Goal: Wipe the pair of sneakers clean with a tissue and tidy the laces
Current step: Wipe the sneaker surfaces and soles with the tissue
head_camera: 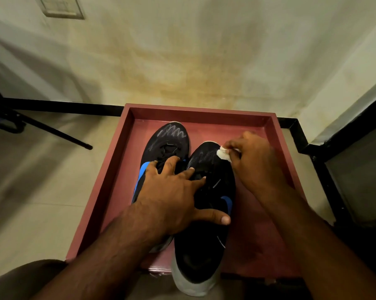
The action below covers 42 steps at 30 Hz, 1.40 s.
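Note:
Two black sneakers with blue marks and white soles lie side by side in a reddish tray (204, 114), toes pointing away from me. My left hand (174, 195) rests spread across the laces of both, fingers on the left sneaker (169, 137) and thumb on the right sneaker (206, 252). My right hand (254, 161) pinches a small crumpled white tissue (224, 154) against the toe of the right sneaker. The right sneaker's heel sticks out over the tray's near edge.
The tray sits on a pale tiled floor against a stained wall with a black skirting strip (53, 103). Black metal legs (59, 133) stand at the left. A dark frame (325, 174) runs along the right. My knee (25, 278) shows at bottom left.

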Tool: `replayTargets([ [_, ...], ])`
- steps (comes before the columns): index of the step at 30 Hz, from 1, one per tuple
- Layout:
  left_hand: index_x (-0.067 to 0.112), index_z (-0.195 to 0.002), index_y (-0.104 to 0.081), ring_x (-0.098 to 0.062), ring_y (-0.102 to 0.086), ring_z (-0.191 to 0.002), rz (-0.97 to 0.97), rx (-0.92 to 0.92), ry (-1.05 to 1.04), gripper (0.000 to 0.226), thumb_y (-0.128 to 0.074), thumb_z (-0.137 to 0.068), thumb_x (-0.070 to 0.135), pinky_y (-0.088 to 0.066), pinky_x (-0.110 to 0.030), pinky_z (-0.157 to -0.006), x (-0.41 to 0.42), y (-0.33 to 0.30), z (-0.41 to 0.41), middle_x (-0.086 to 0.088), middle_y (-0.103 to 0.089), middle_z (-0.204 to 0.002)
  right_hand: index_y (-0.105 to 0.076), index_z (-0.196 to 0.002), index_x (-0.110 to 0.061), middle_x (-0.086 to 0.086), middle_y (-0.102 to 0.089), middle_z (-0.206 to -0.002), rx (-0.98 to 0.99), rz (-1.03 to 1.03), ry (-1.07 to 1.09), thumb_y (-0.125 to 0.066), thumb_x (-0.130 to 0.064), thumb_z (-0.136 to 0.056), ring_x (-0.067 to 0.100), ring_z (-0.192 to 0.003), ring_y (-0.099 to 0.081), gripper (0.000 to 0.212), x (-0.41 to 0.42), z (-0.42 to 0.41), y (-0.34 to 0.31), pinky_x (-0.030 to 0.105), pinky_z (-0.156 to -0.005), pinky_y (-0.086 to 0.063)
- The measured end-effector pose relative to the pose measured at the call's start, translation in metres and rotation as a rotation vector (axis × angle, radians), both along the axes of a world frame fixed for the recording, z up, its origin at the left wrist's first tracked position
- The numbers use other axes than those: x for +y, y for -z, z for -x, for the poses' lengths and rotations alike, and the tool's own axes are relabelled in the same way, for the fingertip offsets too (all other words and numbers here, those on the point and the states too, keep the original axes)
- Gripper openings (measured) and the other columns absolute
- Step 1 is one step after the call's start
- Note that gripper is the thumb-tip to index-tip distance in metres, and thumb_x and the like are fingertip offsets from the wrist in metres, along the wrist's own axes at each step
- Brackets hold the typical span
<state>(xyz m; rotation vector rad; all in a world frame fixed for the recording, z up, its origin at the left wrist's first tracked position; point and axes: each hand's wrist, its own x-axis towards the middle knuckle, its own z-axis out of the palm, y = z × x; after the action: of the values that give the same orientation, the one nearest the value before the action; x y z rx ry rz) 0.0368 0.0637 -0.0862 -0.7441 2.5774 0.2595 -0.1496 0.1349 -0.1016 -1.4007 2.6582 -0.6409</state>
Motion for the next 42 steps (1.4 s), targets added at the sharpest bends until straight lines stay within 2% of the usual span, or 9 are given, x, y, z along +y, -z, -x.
replayTargets([
  [9, 0.048, -0.159, -0.019, -0.027, 0.009, -0.158, 0.015, 0.006, 0.001, 0.121, -0.009, -0.052, 0.105, -0.004, -0.065, -0.121, 0.000, 0.001, -0.001, 0.011, -0.016, -0.171, -0.083, -0.101, -0.028, -0.006, -0.079, -0.100, -0.199, -0.478, -0.210, -0.077, -0.022, -0.091, 0.012, -0.087, -0.072, 0.013, 0.023, -0.007, -0.008, 0.034, -0.084, -0.062],
  [15, 0.046, -0.159, -0.022, -0.027, 0.006, -0.158, 0.027, -0.001, 0.011, 0.122, -0.008, -0.052, 0.104, -0.006, -0.065, -0.121, 0.001, 0.000, -0.001, 0.010, -0.017, -0.171, -0.081, -0.110, -0.020, -0.003, -0.066, -0.095, -0.071, 0.093, 0.009, -0.070, -0.016, -0.095, 0.015, -0.084, -0.065, 0.019, 0.014, 0.008, 0.000, 0.020, -0.067, -0.043],
  [19, 0.045, -0.158, -0.025, -0.027, 0.005, -0.157, 0.021, 0.002, -0.010, 0.117, -0.011, -0.057, 0.103, -0.008, -0.066, -0.120, 0.002, -0.005, 0.000, 0.011, -0.019, -0.170, -0.080, -0.114, -0.019, 0.003, -0.073, -0.114, -0.053, -0.149, -0.076, -0.068, -0.008, -0.095, 0.017, -0.090, -0.067, 0.025, 0.000, 0.000, 0.011, 0.025, -0.078, -0.052],
  [24, 0.045, -0.158, -0.025, -0.030, 0.005, -0.157, 0.049, -0.037, 0.002, 0.117, -0.010, -0.057, 0.104, -0.010, -0.068, -0.118, 0.004, -0.008, 0.000, 0.012, -0.019, -0.170, -0.084, -0.083, -0.015, -0.009, -0.077, -0.077, -0.379, -0.321, -0.178, -0.080, -0.011, -0.086, -0.001, -0.063, -0.066, 0.007, 0.018, 0.004, -0.002, 0.022, -0.064, -0.052],
  [27, 0.045, -0.159, -0.023, -0.031, 0.005, -0.157, 0.049, -0.055, 0.000, 0.117, -0.011, -0.058, 0.104, -0.011, -0.069, -0.118, 0.005, -0.008, 0.001, 0.012, -0.018, -0.170, -0.084, -0.092, -0.017, -0.011, -0.075, -0.080, -0.294, -0.090, -0.075, -0.077, -0.014, -0.088, -0.001, -0.059, -0.062, 0.009, 0.017, 0.010, -0.004, 0.009, -0.057, -0.043],
  [30, 0.045, -0.159, -0.023, -0.031, 0.006, -0.157, 0.036, -0.059, -0.005, 0.120, -0.010, -0.055, 0.104, -0.010, -0.069, -0.118, 0.005, -0.008, 0.002, 0.012, -0.018, -0.170, -0.080, -0.112, -0.016, -0.003, -0.063, -0.097, -0.087, 0.100, 0.023, -0.067, -0.013, -0.095, 0.009, -0.081, -0.058, 0.021, 0.005, 0.006, 0.003, 0.003, -0.062, -0.030],
  [34, 0.045, -0.159, -0.023, -0.029, 0.005, -0.157, 0.044, -0.036, -0.015, 0.121, -0.005, -0.054, 0.102, -0.010, -0.067, -0.119, 0.005, -0.007, 0.000, 0.012, -0.018, -0.170, -0.081, -0.111, -0.019, 0.005, -0.072, -0.107, -0.021, -0.263, -0.122, -0.067, -0.012, -0.094, 0.020, -0.089, -0.067, 0.022, 0.002, -0.013, 0.011, 0.029, -0.078, -0.055],
  [39, 0.045, -0.159, -0.021, -0.030, 0.007, -0.157, 0.039, -0.037, 0.011, 0.123, -0.008, -0.052, 0.103, -0.006, -0.067, -0.120, 0.006, -0.005, 0.000, 0.009, -0.017, -0.171, -0.081, -0.085, -0.016, -0.002, -0.076, -0.082, -0.163, -0.513, -0.240, -0.075, -0.020, -0.086, 0.017, -0.076, -0.072, 0.007, 0.027, -0.014, -0.015, 0.037, -0.076, -0.063],
  [42, 0.045, -0.160, -0.017, -0.032, 0.009, -0.157, 0.012, -0.056, 0.020, 0.124, -0.009, -0.050, 0.101, -0.003, -0.068, -0.120, 0.003, -0.007, 0.002, 0.008, -0.014, -0.172, -0.084, -0.087, -0.024, -0.011, -0.074, -0.076, -0.245, -0.285, -0.173, -0.079, -0.025, -0.086, 0.005, -0.071, -0.069, 0.005, 0.033, -0.002, -0.015, 0.029, -0.068, -0.058],
])
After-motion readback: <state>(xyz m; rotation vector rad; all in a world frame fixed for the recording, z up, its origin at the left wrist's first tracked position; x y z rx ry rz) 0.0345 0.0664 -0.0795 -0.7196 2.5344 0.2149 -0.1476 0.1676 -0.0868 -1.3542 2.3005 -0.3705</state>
